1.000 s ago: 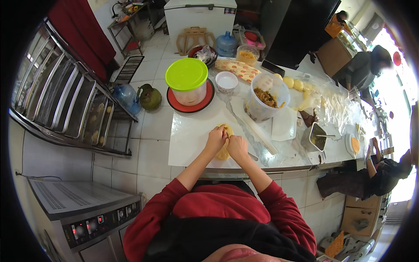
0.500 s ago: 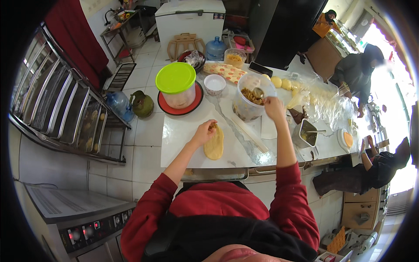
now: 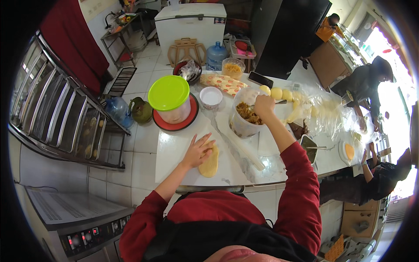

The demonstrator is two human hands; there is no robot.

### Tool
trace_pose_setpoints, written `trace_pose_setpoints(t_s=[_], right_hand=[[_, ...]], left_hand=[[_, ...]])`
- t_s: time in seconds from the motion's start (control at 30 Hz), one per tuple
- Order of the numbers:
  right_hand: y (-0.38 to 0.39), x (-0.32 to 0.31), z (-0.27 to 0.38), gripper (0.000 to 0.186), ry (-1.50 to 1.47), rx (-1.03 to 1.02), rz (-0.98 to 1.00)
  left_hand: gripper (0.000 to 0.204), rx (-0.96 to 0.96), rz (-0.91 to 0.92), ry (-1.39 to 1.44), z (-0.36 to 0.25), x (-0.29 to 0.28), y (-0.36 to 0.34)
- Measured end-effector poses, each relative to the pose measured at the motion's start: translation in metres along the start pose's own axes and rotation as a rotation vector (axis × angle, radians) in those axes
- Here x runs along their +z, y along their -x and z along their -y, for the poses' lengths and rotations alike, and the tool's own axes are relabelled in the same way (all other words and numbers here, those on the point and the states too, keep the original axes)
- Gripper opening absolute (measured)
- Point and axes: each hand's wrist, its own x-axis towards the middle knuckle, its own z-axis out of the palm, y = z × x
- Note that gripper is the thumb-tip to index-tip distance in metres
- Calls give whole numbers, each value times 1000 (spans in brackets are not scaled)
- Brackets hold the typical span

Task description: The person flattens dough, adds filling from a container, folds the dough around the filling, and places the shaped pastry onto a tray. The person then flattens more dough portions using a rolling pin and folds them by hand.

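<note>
A flat, elongated piece of pale dough [image 3: 209, 165] lies on the white table [image 3: 172, 168] in front of me. My left hand [image 3: 197, 153] rests over its upper end, fingers spread, covering whatever is under them. To the right, my right hand [image 3: 264, 107] is closed around a metal spoon [image 3: 281, 102] at the mouth of a clear plastic tub [image 3: 240, 127]. The spoon's handle sticks out past my knuckles. Inside the tub is a brown, chunky filling [image 3: 247, 114].
A lime-lidded container [image 3: 169, 93] stands on a red tray at left, beside paper cups [image 3: 211, 97]. A white rolling pin [image 3: 246, 153] lies mid-table. Dough balls [image 3: 276, 93], a phone [image 3: 260, 79] and a steel container [image 3: 309, 150] are right. Co-workers stand beyond.
My left hand has gone from pinching at the dough's top end to lying over it with fingers spread. The right hand has shifted left, further over the tub with the spoon.
</note>
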Motion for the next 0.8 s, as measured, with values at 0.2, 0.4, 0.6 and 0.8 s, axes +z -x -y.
trace_pose_setpoints(t_s=[0.2,0.4,0.6,0.8], right_hand=[[-11,7,20,16,71,-46,116],[-20,7,23,18,-71,-14,217],[-31,13,25,21,-145,51,204],[-44,19,40,22,-153,-19,215]], left_hand=[[65,-201,-220,559,-23,18,-126],[76,-163,-349,962,-9,70,-155],[72,-180,-333,866,-11,63,-159],[74,-174,-283,796,-8,55,-160]])
